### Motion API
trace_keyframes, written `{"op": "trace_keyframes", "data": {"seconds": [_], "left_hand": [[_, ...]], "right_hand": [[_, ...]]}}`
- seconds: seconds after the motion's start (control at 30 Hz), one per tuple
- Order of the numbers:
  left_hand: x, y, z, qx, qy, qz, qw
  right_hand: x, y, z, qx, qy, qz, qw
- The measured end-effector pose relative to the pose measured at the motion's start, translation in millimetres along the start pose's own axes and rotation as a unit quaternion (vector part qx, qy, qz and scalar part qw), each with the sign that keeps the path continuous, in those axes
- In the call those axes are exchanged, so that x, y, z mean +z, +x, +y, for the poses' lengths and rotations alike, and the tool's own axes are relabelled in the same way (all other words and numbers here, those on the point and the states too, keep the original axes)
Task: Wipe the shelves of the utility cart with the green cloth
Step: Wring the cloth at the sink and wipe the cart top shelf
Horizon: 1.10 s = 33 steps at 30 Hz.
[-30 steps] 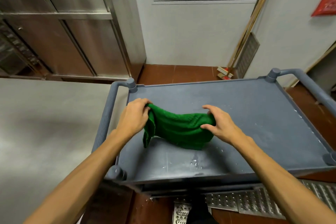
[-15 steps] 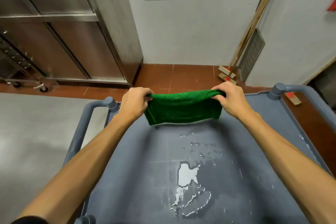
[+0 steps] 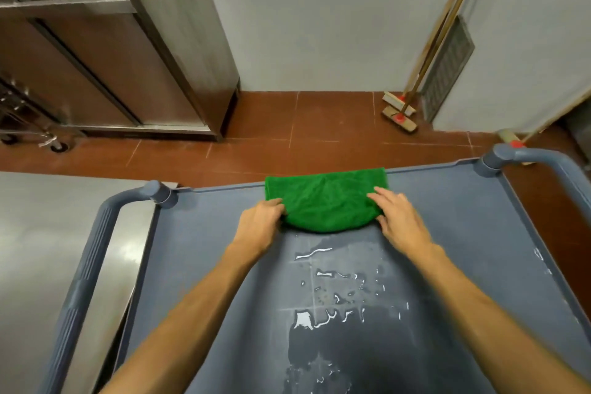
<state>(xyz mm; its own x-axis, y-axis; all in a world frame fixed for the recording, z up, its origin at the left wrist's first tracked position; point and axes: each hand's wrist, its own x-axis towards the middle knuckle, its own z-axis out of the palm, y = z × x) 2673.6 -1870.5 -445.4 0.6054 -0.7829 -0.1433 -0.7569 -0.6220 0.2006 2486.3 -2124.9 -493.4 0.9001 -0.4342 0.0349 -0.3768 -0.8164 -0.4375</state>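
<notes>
Two hands are at the green cloth (image 3: 323, 201). The left hand (image 3: 260, 221) has its fingers curled in at the cloth's near-left edge and pinches it there. The right hand (image 3: 399, 217) lies with its fingers straight and slightly spread, pressing down on the cloth's right part.

Half a second ago both hands held the cloth stretched taut in the air by its upper corners. It now lies flat on the top shelf (image 3: 198, 265) of the grey utility cart (image 3: 86, 265), against the shelf's far rim and roughly midway along it. A second ago it was a bunched lump nearer the middle of the shelf.

Just nearer than the cloth, between the forearms, a patch of water (image 3: 323, 301) spreads over the shelf in streaks and small pools.

A steel tabletop (image 3: 32, 265) stands beside the cart's left handle. Past the far rim is a red tiled floor (image 3: 319, 125), with a stainless steel cabinet (image 3: 128, 41) on the left. Two brooms (image 3: 399, 112) lean on the wall to the right, next to a vent grille (image 3: 447, 64).
</notes>
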Motion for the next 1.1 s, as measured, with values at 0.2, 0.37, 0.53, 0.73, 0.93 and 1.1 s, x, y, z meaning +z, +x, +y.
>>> {"op": "trace_keyframes", "data": {"seconds": [0.2, 0.37, 0.53, 0.73, 0.93, 1.1], "left_hand": [[50, -35, 9, -0.06, -0.083, -0.012, 0.995], [52, -43, 9, -0.081, -0.104, 0.005, 0.991], [59, -58, 10, -0.086, -0.102, 0.0, 0.991], [69, -93, 13, -0.08, -0.102, -0.008, 0.992], [76, -133, 17, -0.068, -0.106, -0.015, 0.992], [82, -169, 23, -0.067, -0.11, -0.013, 0.992]], "right_hand": [[29, -32, 7, 0.036, 0.028, -0.023, 0.999], [26, -40, 2, 0.059, 0.052, -0.016, 0.997], [28, -63, -3, 0.07, 0.068, -0.02, 0.995], [37, -102, -8, 0.083, 0.074, -0.023, 0.994], [42, -147, -22, 0.101, 0.074, -0.017, 0.992], [46, -184, -33, 0.113, 0.068, -0.027, 0.991]]}}
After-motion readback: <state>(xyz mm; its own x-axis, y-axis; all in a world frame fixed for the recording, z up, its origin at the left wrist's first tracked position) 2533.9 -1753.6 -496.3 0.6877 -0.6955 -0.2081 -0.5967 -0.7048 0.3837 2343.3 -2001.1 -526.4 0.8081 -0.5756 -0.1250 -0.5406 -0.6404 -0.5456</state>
